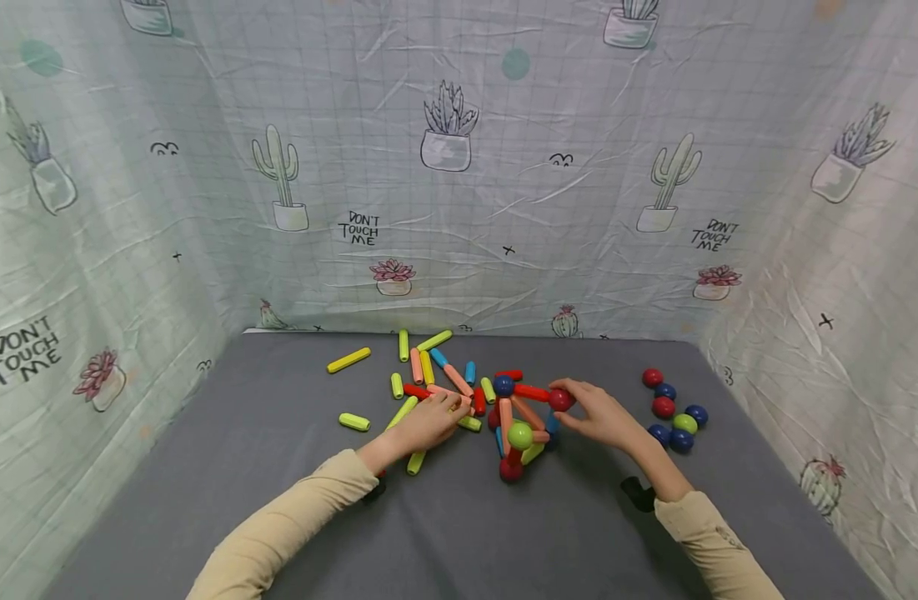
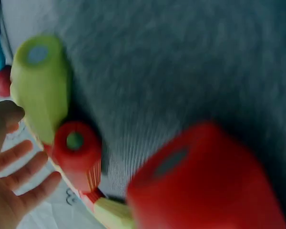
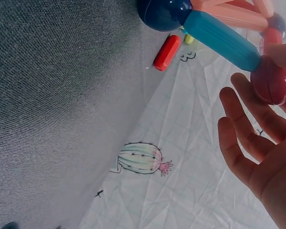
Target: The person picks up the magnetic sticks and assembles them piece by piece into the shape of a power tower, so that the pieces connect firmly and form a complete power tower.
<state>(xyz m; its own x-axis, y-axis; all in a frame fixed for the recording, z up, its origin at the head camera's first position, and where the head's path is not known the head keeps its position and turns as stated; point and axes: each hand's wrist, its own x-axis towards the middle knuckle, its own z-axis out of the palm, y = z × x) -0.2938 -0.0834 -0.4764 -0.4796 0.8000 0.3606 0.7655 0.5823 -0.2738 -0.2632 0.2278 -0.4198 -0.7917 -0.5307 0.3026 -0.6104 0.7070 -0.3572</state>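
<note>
A structure of magnetic rods and balls stands right of the middle of the table, with a blue ball and a green ball on its upper part. My right hand pinches a red ball at its upper right corner, between thumb and forefinger. From that ball a blue rod runs down to a dark blue ball in the right wrist view. My left hand reaches into the loose rods, fingertips beside an orange rod. In the left wrist view its fingers are loosely spread near a green rod.
Several loose rods lie around the left hand, among them a yellow rod and a short green rod. Spare balls, including a red ball, are grouped at the right. A patterned cloth hangs behind the grey tabletop.
</note>
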